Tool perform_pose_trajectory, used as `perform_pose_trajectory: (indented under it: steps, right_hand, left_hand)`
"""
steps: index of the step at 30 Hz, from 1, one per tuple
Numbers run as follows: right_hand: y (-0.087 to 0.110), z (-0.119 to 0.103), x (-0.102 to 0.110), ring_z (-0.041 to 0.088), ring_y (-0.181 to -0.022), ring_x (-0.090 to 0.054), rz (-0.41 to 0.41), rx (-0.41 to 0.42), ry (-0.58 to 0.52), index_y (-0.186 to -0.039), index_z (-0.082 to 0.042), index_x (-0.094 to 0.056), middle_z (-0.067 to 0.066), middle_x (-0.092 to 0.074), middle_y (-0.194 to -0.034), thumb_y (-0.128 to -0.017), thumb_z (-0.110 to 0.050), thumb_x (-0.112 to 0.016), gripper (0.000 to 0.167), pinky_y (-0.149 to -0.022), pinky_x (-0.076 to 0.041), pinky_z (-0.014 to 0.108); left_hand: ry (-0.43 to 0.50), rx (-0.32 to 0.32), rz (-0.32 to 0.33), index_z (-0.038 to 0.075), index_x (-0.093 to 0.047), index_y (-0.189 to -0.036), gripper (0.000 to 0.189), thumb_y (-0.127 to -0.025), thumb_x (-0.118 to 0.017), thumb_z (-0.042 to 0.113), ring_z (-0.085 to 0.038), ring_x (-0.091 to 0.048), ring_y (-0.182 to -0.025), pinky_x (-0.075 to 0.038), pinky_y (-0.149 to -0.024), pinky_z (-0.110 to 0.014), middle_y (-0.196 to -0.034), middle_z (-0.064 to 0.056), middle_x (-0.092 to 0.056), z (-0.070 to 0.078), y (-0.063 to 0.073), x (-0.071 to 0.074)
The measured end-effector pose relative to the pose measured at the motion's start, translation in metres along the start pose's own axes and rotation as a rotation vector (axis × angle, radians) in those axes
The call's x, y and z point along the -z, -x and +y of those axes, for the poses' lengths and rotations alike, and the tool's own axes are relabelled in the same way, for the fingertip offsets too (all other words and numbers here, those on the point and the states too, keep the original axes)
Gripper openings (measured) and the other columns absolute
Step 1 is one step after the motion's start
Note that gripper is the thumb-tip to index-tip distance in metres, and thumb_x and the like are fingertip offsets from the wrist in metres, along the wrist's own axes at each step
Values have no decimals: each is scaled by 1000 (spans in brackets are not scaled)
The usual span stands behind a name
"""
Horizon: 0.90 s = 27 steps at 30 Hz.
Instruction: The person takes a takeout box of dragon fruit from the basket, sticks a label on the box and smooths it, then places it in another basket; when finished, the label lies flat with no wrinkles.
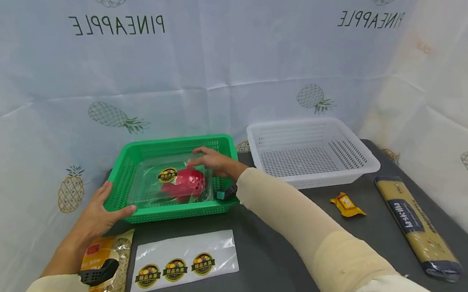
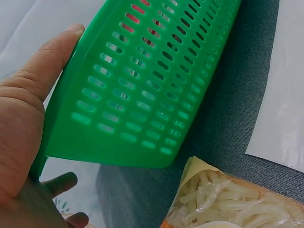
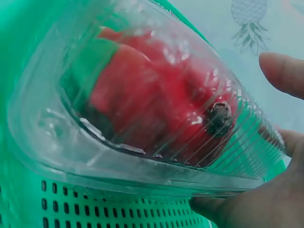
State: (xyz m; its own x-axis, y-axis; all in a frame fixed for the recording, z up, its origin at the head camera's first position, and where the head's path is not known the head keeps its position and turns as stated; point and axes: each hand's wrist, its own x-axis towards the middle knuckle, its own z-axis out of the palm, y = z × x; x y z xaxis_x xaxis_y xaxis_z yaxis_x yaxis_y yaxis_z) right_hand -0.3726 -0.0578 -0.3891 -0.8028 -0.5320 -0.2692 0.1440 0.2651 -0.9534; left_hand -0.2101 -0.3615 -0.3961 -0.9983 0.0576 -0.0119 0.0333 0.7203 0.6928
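Note:
A clear plastic box (image 1: 146, 189) with a red dragon fruit (image 1: 190, 182) inside lies in the green basket (image 1: 176, 213). One round black-and-gold sticker (image 1: 168, 175) is on its lid. My right hand (image 1: 214, 162) grips the box's right end. In the right wrist view, some right-hand fingers (image 3: 278, 137) reach behind the box while another finger stands away from it. At the basket's front left corner, my left hand (image 1: 96, 216) holds the rim. The left thumb (image 2: 52, 57) lies along that rim, with fingertips showing below it.
A white basket (image 1: 313, 177) stands to the right. In front lie a sticker sheet (image 1: 180, 244), a small yellow packet (image 1: 347, 205) and a long pasta pack (image 1: 418, 228). An orange-and-clear food bag (image 1: 114, 280) lies under the left forearm. Patterned cloth surrounds the dark table (image 1: 272, 269).

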Motion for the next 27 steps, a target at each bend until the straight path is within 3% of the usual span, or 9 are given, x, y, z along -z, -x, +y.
perform_pose_trajectory:
  steps: [10, 19, 23, 27]
  right_hand:
    - [1, -4, -13, 28, -143, -16, -48, 22, 65, -155, -23, -22, 0, -14, -158, -90, -29, -69, 80, -106, -25, 57]
    - [3, -4, -12, 29, -143, -17, -77, 43, 185, -156, -21, -16, 2, -12, -159, -91, -35, -67, 84, -107, -25, 54]
    - [8, -7, -10, 27, -142, -21, -62, 63, 294, -156, -21, -16, 2, -13, -159, -92, -39, -64, 82, -107, -27, 51]
    - [14, -10, -10, 28, -141, -23, -3, 83, 472, -156, -22, -19, 3, -18, -158, -92, -47, -61, 80, -106, -28, 51]
  left_hand:
    - [17, -9, 0, 0, 2, -152, 106, -88, -69, 44, -55, 2, -136, -11, -98, -72, -157, -23, 8, 2, 2, 2]
    - [-11, -25, -3, -4, 2, -151, 105, -88, -68, 44, -55, 2, -136, -11, -99, -72, -156, -25, 8, 0, 4, 4]
    - [-36, -19, -17, -3, 3, -151, 106, -88, -67, 46, -55, 2, -136, -11, -98, -73, -156, -24, 8, -1, 2, 4]
    - [-43, -13, -20, -2, 3, -152, 106, -89, -66, 48, -54, 2, -136, -11, -98, -73, -157, -24, 9, -2, -1, 3]
